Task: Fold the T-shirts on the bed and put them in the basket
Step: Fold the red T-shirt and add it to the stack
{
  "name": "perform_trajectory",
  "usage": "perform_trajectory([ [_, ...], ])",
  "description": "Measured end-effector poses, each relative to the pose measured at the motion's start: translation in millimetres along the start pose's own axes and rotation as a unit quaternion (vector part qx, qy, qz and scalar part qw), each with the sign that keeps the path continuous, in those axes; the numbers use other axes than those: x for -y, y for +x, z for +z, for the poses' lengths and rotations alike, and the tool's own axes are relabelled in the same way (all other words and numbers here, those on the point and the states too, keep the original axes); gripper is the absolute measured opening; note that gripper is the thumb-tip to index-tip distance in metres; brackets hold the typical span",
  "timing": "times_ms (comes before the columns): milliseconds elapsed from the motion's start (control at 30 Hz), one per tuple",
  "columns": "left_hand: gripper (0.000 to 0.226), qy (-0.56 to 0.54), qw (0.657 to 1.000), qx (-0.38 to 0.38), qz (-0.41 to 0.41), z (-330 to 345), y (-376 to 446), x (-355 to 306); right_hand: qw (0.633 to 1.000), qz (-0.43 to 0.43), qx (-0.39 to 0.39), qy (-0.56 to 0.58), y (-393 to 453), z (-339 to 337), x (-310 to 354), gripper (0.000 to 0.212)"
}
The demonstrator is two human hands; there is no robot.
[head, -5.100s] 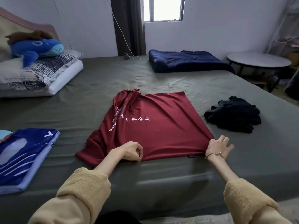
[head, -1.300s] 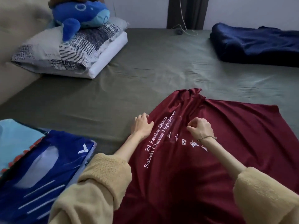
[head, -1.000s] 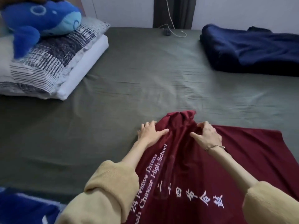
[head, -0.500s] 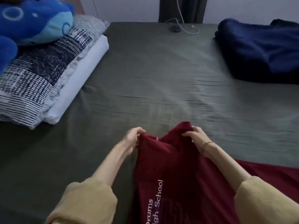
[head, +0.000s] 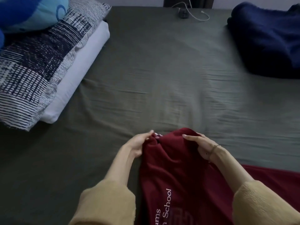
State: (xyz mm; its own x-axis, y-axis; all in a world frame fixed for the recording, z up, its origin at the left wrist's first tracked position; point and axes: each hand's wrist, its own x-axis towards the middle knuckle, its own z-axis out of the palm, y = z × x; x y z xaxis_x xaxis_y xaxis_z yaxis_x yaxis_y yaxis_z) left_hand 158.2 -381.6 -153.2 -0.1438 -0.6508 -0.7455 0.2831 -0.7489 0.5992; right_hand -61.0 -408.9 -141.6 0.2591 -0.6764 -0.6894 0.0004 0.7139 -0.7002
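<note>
Now both hands (head: 138, 144) lift the red T-shirt (head: 177, 172) higher

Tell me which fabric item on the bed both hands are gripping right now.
The dark red T-shirt with white lettering; the left hand and right hand both pinch its far end. The navy blanket lies untouched at the far right.

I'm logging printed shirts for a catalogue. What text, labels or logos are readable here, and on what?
"School": white print on the dark red T-shirt, running up the cloth, read whole.
"ums": end of a word cut off by the picture's lower edge, beside it on the same shirt.
"n": a lone letter just before "School", the rest cut off.
A faint darker block design right of the print: not readable.
Nothing else in view bears readable text.
</note>
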Motion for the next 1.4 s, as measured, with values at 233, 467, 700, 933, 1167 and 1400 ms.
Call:
perform_trajectory([
  [233, 0.049, -0.018, 0.994, -0.104, 0.039, 4, 1, -3, 1.0, 0.008, -0.03, 0.0, -8, 12, 3, 0.008],
  [467, 0.105, 0.467, 0.856, -0.221, 0.017, 36, 1, -15, 0.992, -0.028, -0.048, -0.11, -6, 7, 2, 0.028],
  [700, 0.075, 0.732, 0.61, -0.19, 0.235, 87, -8, -7, 0.921, -0.099, -0.116, -0.359, -26, -60, -4, 0.011],
  [933, 0.032, 0.778, 0.576, 0.022, 0.249, 130, -5, 29, 0.705, -0.058, -0.197, -0.679, -89, -165, -13, 0.009],
  [1167, 0.017, 0.864, 0.479, -0.002, 0.157, 150, -2, 10, 0.581, 0.076, -0.265, -0.766, -133, -292, -29, 0.033],
  [1400, 0.032, 0.913, 0.378, -0.106, 0.115, 178, 16, 11, 0.591, 0.004, -0.301, -0.748, -115, -333, -26, 0.03],
])
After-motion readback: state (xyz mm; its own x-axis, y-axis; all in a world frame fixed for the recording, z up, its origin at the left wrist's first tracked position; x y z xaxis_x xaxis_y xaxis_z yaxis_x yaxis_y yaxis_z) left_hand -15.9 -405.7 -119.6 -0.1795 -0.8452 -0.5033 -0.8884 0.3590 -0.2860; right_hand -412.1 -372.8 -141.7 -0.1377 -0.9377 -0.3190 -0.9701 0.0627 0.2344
